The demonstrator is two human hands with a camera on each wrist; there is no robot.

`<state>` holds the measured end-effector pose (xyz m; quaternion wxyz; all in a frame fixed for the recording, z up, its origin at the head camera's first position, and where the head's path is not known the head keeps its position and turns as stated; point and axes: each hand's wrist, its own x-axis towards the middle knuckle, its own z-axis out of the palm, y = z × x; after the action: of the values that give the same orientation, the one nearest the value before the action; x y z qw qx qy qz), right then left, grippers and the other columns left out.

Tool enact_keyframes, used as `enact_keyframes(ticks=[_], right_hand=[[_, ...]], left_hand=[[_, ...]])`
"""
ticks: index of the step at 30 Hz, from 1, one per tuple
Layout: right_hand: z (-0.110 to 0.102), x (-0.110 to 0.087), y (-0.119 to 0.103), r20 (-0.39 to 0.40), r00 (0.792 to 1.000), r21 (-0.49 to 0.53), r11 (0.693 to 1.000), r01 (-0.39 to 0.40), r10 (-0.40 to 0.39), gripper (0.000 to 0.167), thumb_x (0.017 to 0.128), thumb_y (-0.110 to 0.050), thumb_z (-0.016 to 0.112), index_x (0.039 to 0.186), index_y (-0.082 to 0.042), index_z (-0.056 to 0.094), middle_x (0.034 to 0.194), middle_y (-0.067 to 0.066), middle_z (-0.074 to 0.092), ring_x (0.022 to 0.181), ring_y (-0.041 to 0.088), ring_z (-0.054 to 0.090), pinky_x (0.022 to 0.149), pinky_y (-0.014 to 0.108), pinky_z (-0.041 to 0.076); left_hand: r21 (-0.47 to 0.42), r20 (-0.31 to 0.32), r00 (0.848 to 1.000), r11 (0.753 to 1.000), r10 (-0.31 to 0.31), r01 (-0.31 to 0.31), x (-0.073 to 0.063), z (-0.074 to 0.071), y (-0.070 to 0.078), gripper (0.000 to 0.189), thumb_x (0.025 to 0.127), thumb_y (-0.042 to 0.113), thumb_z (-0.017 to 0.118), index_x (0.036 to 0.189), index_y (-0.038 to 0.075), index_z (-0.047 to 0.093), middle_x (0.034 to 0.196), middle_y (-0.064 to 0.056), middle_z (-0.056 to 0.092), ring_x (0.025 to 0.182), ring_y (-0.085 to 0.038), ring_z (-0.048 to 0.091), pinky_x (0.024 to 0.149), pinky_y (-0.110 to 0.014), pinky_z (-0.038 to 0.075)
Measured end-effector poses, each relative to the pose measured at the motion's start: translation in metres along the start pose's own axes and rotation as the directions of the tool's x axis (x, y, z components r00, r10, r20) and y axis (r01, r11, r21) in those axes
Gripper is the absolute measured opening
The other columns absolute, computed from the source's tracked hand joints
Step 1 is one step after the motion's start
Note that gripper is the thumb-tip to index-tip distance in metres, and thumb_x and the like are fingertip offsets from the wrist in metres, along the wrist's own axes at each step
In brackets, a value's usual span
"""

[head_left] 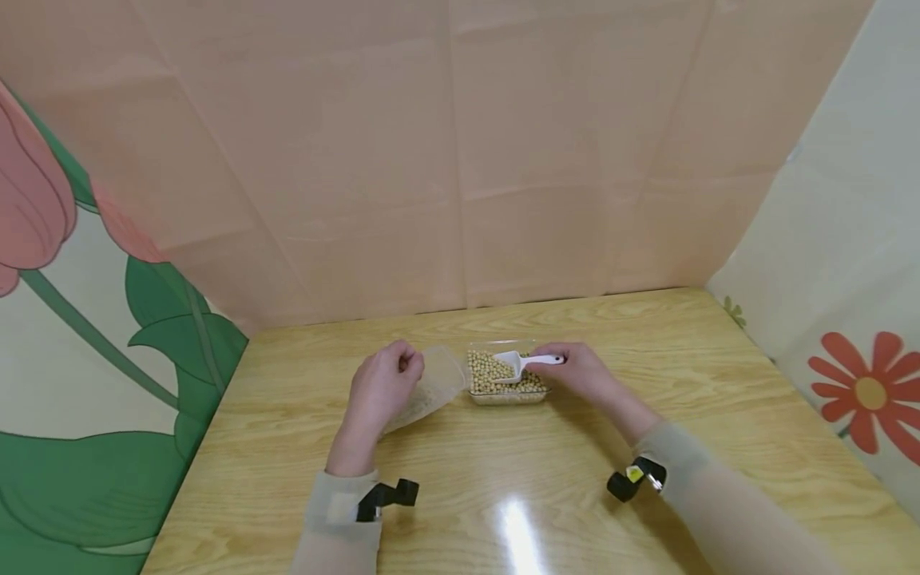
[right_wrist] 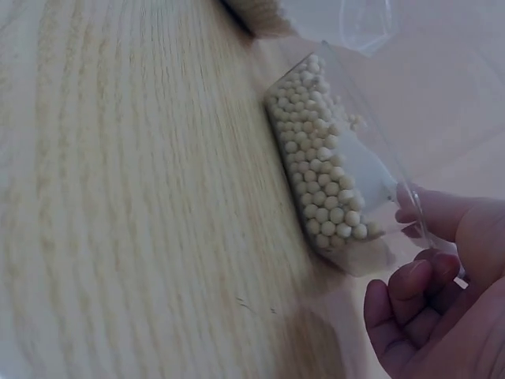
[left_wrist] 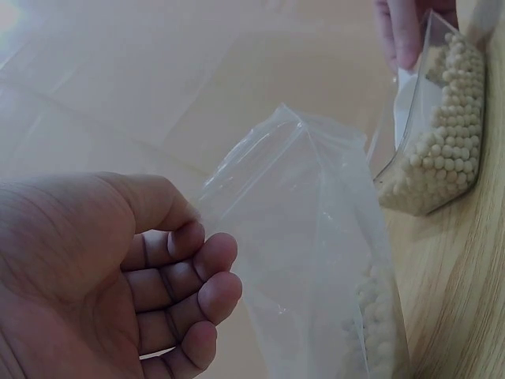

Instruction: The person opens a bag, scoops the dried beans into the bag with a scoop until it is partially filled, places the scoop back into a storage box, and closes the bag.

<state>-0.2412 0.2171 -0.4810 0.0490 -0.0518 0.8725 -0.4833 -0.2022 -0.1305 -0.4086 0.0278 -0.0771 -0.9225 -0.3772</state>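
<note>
My right hand [head_left: 580, 370] grips the handle of a white scoop [head_left: 512, 366], whose bowl lies among soybeans [head_left: 485, 374] in a clear rectangular container [head_left: 509, 398]. In the right wrist view the beans show through the container's wall, and the fingers curl at its rim. To the left, my left hand [left_wrist: 110, 268] pinches the edge of a translucent plastic bag [left_wrist: 300, 205] between thumb and forefinger. The other fingers are curled. Some beans [left_wrist: 379, 324] sit in the lower part of the bag, beside the container.
Both things stand on a wooden table [head_left: 460, 479] near its back. A pinkish sheet [head_left: 460, 160] hangs behind the table, and a flower-printed wall covering [head_left: 870, 391] rises at the right. A camera mount [head_left: 388, 497] is strapped to each wrist.
</note>
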Motion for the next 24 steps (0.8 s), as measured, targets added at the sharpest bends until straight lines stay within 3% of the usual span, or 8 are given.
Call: enact_keyframes(ticks=[12, 19, 24], right_hand=[[0.006, -0.003, 0.008, -0.022, 0.999, 0.086, 0.996, -0.035, 0.037, 0.040, 0.098, -0.034, 0.087, 0.127, -0.006, 0.081, 0.113, 0.007, 0.077, 0.091, 0.019, 0.060, 0.075, 0.029, 0.050], [0.005, -0.009, 0.008, 0.007, 0.995, 0.218, 0.971, -0.100, 0.101, 0.045, 0.098, -0.038, 0.086, 0.130, -0.007, 0.079, 0.097, 0.003, 0.073, 0.079, 0.016, 0.058, 0.067, 0.031, 0.051], [0.004, -0.013, 0.010, 0.018, 0.993, 0.277, 0.954, -0.114, 0.114, 0.046, 0.100, -0.037, 0.084, 0.133, -0.006, 0.077, 0.100, 0.001, 0.074, 0.080, 0.014, 0.058, 0.067, 0.030, 0.050]], left_hand=[[-0.004, -0.004, 1.000, 1.000, 0.002, -0.002, 0.000, 0.000, 0.000, 0.024, 0.113, 0.023, 0.058, 0.094, 0.014, 0.068, 0.075, -0.001, 0.061, 0.060, -0.020, 0.051, 0.061, -0.038, 0.044], [0.002, -0.029, 0.999, 1.000, 0.024, -0.024, 0.001, 0.001, -0.001, 0.020, 0.111, 0.019, 0.060, 0.096, 0.012, 0.072, 0.076, -0.001, 0.063, 0.062, -0.019, 0.052, 0.063, -0.037, 0.044], [0.005, -0.024, 0.999, 1.000, 0.021, -0.021, 0.001, 0.002, -0.001, 0.021, 0.111, 0.019, 0.059, 0.095, 0.013, 0.072, 0.076, -0.001, 0.063, 0.062, -0.019, 0.052, 0.062, -0.037, 0.043]])
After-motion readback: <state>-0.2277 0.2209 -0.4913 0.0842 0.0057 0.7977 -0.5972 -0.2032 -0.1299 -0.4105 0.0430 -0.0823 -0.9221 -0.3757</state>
